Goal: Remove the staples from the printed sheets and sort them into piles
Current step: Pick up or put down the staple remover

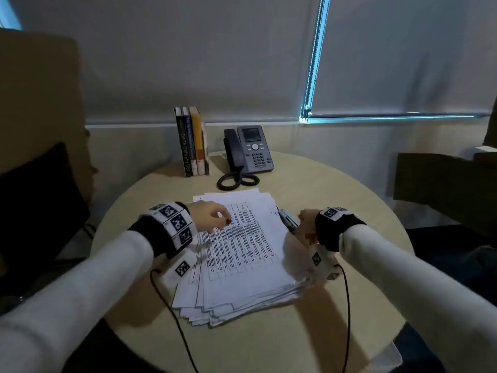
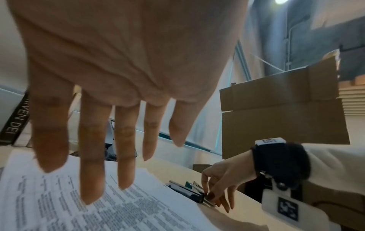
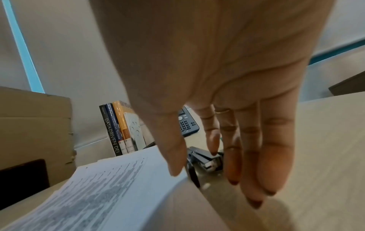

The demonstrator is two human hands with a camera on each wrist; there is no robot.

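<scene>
One thick stack of sheets [image 1: 242,254] lies at the centre of the head view on a round table [image 1: 309,343]. The sheets are white, printed with dense tables of dark text in columns, and they are fanned unevenly, so many stepped corners show at the stack's lower left edge. No staple is clear enough to make out.

The left hand [image 1: 208,215] hovers over the upper left part of the stack. In the left wrist view its fingers [image 2: 91,156] hang straight and spread, holding nothing, their tips just above the paper.

The right hand [image 1: 308,224] is at the stack's right edge, beside a dark stapler [image 1: 287,220] that lies on the table against the sheets. In the left wrist view its fingertips [image 2: 211,195] reach down to the near end of that tool; whether they pinch it or only touch it I cannot tell. In the right wrist view the fingers point down, fairly straight.

Toward the upper middle of the head view stand some books [image 1: 191,142] and a desk phone [image 1: 248,150]. A cardboard box [image 2: 280,107] shows at the right of the left wrist view.
</scene>
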